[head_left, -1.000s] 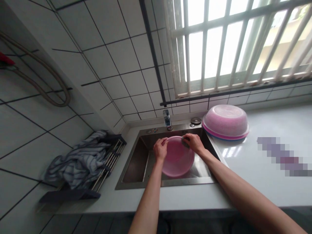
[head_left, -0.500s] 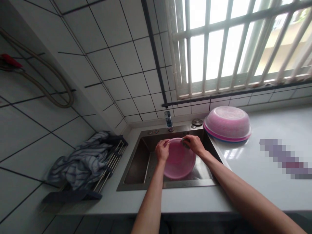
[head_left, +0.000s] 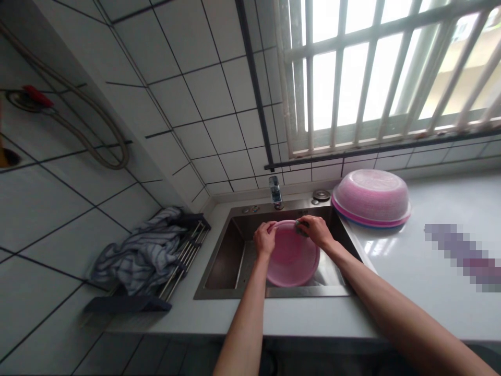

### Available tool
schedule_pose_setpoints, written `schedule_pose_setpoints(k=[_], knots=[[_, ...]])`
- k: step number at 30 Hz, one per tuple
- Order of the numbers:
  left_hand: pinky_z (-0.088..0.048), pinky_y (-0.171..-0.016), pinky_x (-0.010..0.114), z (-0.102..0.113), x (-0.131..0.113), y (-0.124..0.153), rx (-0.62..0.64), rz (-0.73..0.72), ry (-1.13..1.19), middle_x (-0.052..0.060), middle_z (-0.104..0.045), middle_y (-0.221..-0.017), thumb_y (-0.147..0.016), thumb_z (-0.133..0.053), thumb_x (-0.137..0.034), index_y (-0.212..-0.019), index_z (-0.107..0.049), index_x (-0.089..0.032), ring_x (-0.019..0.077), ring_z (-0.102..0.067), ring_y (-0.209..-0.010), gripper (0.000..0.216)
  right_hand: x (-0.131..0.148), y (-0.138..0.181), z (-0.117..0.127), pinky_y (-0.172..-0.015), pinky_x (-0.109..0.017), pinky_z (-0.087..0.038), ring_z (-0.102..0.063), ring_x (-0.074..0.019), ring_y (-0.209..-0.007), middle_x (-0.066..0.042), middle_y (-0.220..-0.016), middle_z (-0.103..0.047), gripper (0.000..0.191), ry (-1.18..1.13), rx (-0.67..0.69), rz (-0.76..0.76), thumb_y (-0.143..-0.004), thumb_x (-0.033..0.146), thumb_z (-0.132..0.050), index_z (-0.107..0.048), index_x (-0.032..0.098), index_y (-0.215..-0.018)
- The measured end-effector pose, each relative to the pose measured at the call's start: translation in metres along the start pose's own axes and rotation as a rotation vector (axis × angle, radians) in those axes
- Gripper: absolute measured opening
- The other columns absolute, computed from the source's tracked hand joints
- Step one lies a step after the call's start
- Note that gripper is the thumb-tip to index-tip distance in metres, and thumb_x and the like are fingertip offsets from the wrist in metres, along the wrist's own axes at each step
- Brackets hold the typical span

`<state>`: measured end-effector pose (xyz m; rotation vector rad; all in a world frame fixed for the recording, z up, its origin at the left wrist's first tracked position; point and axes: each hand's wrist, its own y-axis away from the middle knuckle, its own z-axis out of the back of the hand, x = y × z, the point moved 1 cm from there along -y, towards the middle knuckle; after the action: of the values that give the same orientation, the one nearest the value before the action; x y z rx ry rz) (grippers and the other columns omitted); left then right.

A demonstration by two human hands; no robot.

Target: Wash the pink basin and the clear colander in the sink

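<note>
A pink plastic basin [head_left: 293, 258] sits tilted inside the steel sink [head_left: 219, 262], its open side facing me. At the basin's upper left rim, my left hand [head_left: 265, 239] is closed with the fingers over the edge. My right hand [head_left: 316, 228] is closed around a small grey-green scrubbing pad [head_left: 301, 228], pressed against the upper right rim. Most of the pad is covered by the fingers, so its exact kind is hard to make out.
Behind the sink stands a chrome faucet [head_left: 275, 190], with a drain strainer [head_left: 321, 195] to its right. Upturned pink basins [head_left: 371, 193] are stacked on the right counter. Left of the sink, a striped cloth [head_left: 141, 256] lies on a rack [head_left: 188, 256]. A barred window [head_left: 352, 94] is above.
The camera has turned slightly left, so the whole scene sits a little further right. Both hands keep their places on the basin's rim, with the pad barely moved.
</note>
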<state>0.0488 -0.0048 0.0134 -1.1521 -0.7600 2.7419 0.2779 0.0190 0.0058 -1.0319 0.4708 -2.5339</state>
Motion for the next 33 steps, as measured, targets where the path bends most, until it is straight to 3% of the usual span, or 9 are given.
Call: schedule_pose_setpoints(k=[5,7,14,16,24,30,33], knots=[[-0.053,-0.085,0.026,-0.012,-0.006,0.005,0.166,-0.102,0.014,0.002,-0.076,-0.097,-0.094,-0.074,-0.022,-0.104,-0.08,-0.026,0.016,-0.072,-0.092,0.012,0.016,0.004,-0.01,-0.088,-0.026,-0.053,-0.075,-0.02,-0.096,-0.005,-0.109,-0.081,0.019,0.003,0.055,0.125,-0.094,0.017,-0.07,-0.082,0.025,-0.107],[-0.053,-0.084,0.026,-0.013,-0.007,0.006,0.177,-0.117,0.009,0.003,-0.076,-0.097,-0.094,-0.074,-0.024,-0.104,-0.08,-0.026,0.0162,-0.072,-0.093,0.011,0.02,0.002,-0.013,-0.089,-0.026,-0.053,-0.075,-0.0204,-0.099,-0.006,-0.111,-0.081,0.021,0.011,0.07,0.148,-0.093,0.015,-0.07,-0.081,0.024,-0.109],[-0.054,-0.087,0.027,0.001,0.009,-0.003,-0.08,0.039,0.043,0.004,-0.077,-0.102,-0.093,-0.071,-0.017,-0.106,-0.077,-0.023,0.0172,-0.073,-0.094,0.015,-0.015,-0.003,-0.004,-0.083,-0.03,-0.055,-0.076,-0.0222,-0.09,-0.005,-0.102,-0.082,0.019,-0.09,-0.051,-0.007,-0.09,0.018,-0.072,-0.08,0.024,-0.107],[-0.055,-0.088,0.028,0.002,0.012,-0.003,-0.1,0.068,0.048,0.004,-0.077,-0.102,-0.092,-0.07,-0.015,-0.105,-0.076,-0.022,0.0177,-0.073,-0.093,0.016,-0.024,-0.002,-0.001,-0.08,-0.03,-0.055,-0.076,-0.0219,-0.087,-0.004,-0.099,-0.081,0.02,-0.128,-0.067,-0.047,-0.088,0.017,-0.072,-0.079,0.024,-0.106],[-0.054,-0.104,0.032,-0.003,-0.002,0.001,0.074,-0.141,0.054,0.004,-0.076,-0.12,-0.086,-0.074,-0.009,-0.122,-0.072,-0.026,0.0189,-0.071,-0.113,0.04,-0.001,0.0,0.001,-0.086,-0.03,-0.054,-0.073,-0.0214,-0.096,-0.006,-0.108,-0.078,0.024,-0.123,-0.007,0.158,-0.091,0.013,-0.065,-0.076,0.024,-0.11],[-0.055,-0.096,0.028,-0.003,-0.011,0.005,0.122,-0.054,-0.022,0.002,-0.08,-0.115,-0.097,-0.067,-0.018,-0.113,-0.078,-0.029,0.0174,-0.075,-0.106,0.022,0.014,0.003,-0.008,-0.087,-0.028,-0.053,-0.074,-0.0204,-0.096,-0.006,-0.109,-0.078,0.023,-0.107,-0.009,0.175,-0.093,0.013,-0.066,-0.077,0.024,-0.111],[-0.055,-0.092,0.025,-0.007,-0.016,0.007,0.218,-0.042,-0.027,0.001,-0.081,-0.115,-0.098,-0.068,-0.022,-0.115,-0.079,-0.03,0.0169,-0.076,-0.105,0.021,0.021,0.002,-0.013,-0.084,-0.026,-0.053,-0.074,-0.0188,-0.091,-0.006,-0.104,-0.078,0.017,-0.041,0.044,0.2,-0.096,0.016,-0.067,-0.079,0.023,-0.106]])
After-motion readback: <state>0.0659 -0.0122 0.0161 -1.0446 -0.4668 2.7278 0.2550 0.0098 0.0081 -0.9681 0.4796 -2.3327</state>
